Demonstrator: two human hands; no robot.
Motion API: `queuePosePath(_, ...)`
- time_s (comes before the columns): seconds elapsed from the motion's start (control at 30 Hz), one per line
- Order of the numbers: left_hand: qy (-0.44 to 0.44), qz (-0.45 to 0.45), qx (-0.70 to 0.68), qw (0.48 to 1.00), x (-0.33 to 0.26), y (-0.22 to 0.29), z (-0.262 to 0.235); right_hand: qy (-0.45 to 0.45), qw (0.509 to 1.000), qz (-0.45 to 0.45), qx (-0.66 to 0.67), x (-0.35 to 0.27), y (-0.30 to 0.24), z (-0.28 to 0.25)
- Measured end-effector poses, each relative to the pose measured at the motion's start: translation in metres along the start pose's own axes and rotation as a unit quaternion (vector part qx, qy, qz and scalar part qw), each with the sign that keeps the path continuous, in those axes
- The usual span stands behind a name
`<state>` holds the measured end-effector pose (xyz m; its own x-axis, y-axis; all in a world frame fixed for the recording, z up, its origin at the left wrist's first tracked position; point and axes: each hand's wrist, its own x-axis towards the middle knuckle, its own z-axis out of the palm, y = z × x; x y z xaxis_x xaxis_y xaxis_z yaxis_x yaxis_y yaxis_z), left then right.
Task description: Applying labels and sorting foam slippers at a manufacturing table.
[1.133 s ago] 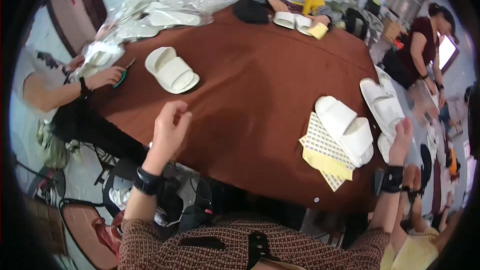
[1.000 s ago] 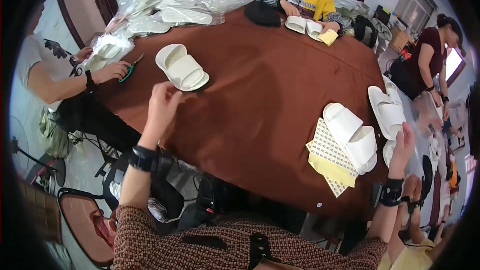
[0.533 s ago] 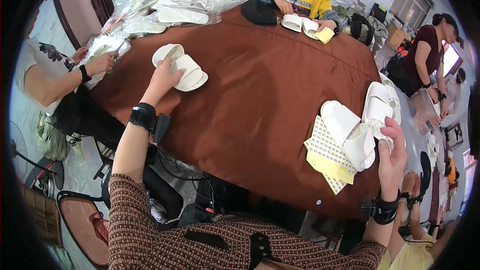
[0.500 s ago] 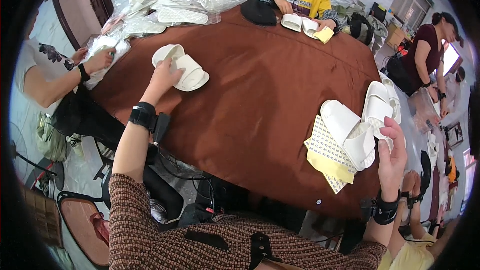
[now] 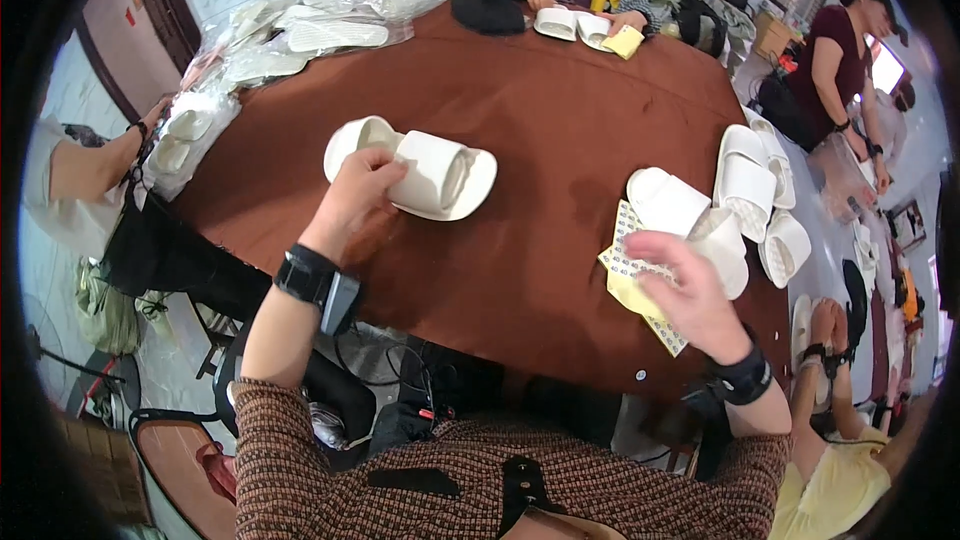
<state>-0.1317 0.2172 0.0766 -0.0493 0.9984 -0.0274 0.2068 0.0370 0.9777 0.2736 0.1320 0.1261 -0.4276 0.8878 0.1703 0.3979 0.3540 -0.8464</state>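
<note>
My left hand (image 5: 358,192) grips a pair of white slide slippers (image 5: 447,176) on the left part of the brown-covered table (image 5: 540,250). One slipper lies to the right of its fingers, and another shows behind the hand. Fingers apart and holding nothing, my right hand (image 5: 692,296) hovers over yellow sticker sheets (image 5: 620,265) at the right. Part of those sheets is hidden by the hand and by a white slipper (image 5: 668,200) lying on top. More white slippers (image 5: 745,168) sit beside it along the right edge.
Bagged white slippers (image 5: 335,35) are heaped at the far left. Across the table, a person handles white slippers (image 5: 556,24) beside a black cap (image 5: 487,12). Another person at the left has a bagged pair (image 5: 180,145). A small round sticker (image 5: 641,375) lies near the front edge.
My left hand and its slippers have come nearer and to the right. My right hand has moved left from the slippers to above the sticker sheets. The view has shifted slightly.
</note>
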Motion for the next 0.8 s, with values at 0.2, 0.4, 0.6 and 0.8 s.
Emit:
queuePosePath(0.2,-0.033,0.021,-0.098,0.994,-0.047,0.023,0.073,-0.091,0.980,0.052,0.172,0.012,0.007,0.040)
queuePosePath(0.4,-0.074,0.073,0.003,0.995,-0.075,0.024,0.093,-0.026,0.980,0.086,0.179,0.024,0.009,0.053)
queuePosePath(0.6,0.045,0.256,0.147,0.954,-0.085,0.022,0.078,-0.014,0.974,0.101,0.202,0.020,0.014,0.041)
queuePosePath(0.8,0.107,0.206,0.288,0.929,-0.059,-0.006,0.044,-0.013,0.978,0.102,0.182,0.018,0.015,0.031)
